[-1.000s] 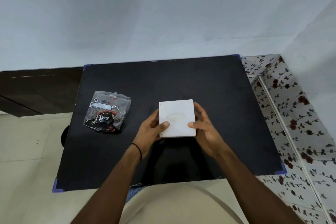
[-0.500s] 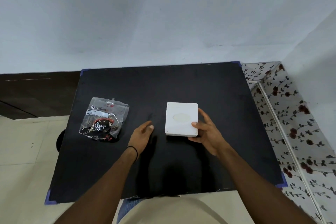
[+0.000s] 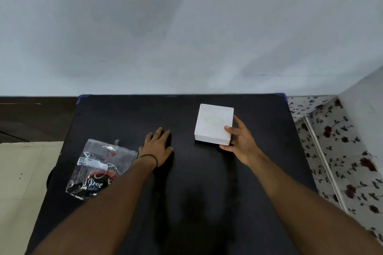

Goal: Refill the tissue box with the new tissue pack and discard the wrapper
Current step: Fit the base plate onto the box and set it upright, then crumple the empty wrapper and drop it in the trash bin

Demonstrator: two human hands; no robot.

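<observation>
A square white tissue box [image 3: 213, 124] with an oval slot on top lies on the black table [image 3: 186, 182], towards its far right. My right hand [image 3: 240, 141] grips the box's near right corner, thumb on the top. The tissue pack [image 3: 99, 168], a crinkled clear plastic wrapper with a dark printed pack inside, lies at the table's left; my left forearm covers its right edge. My left hand [image 3: 158, 146] rests flat on the table between pack and box, fingers spread, holding nothing.
A pale wall rises right behind the table's far edge. A white floral-patterned surface [image 3: 331, 151] borders the table on the right. Dark furniture [image 3: 31, 118] and a light tiled floor [image 3: 22, 182] lie to the left.
My left hand let go of the box and now lies flat on the table. My right hand slid the box away from me towards the far right.
</observation>
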